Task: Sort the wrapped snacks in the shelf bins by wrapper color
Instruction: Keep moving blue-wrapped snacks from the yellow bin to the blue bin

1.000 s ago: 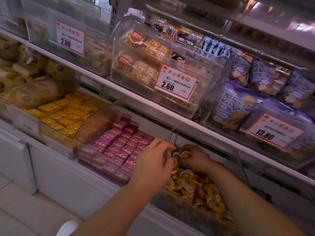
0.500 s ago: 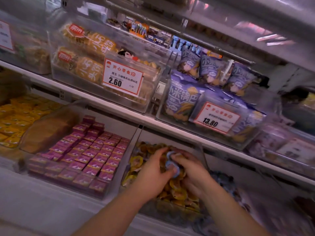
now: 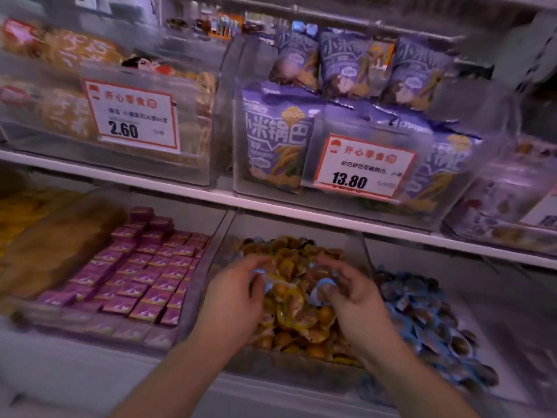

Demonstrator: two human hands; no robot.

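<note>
A clear bin (image 3: 358,251) on the lower shelf holds a heap of yellow-wrapped snacks (image 3: 294,315) with a few blue-wrapped ones mixed in. Both my hands are inside it. My left hand (image 3: 233,300) curls over the left side of the heap and grips a blue-wrapped snack (image 3: 262,280) under its fingers. My right hand (image 3: 352,297) pinches another blue-wrapped snack (image 3: 323,289) at its fingertips. The bin to the right is filled with blue-wrapped snacks (image 3: 422,315). The picture is blurred by motion.
Left of the yellow bin stand rows of purple boxed snacks (image 3: 141,279). The shelf above carries purple snack bags (image 3: 277,137) behind a 13.80 price tag (image 3: 361,165), and orange packs behind a 2.60 tag (image 3: 132,119). A white shelf edge (image 3: 301,211) runs just above the bins.
My view has swung to the right. My hands, close together over one blue snack before, have drawn apart, each with a blue-wrapped snack in its fingers.
</note>
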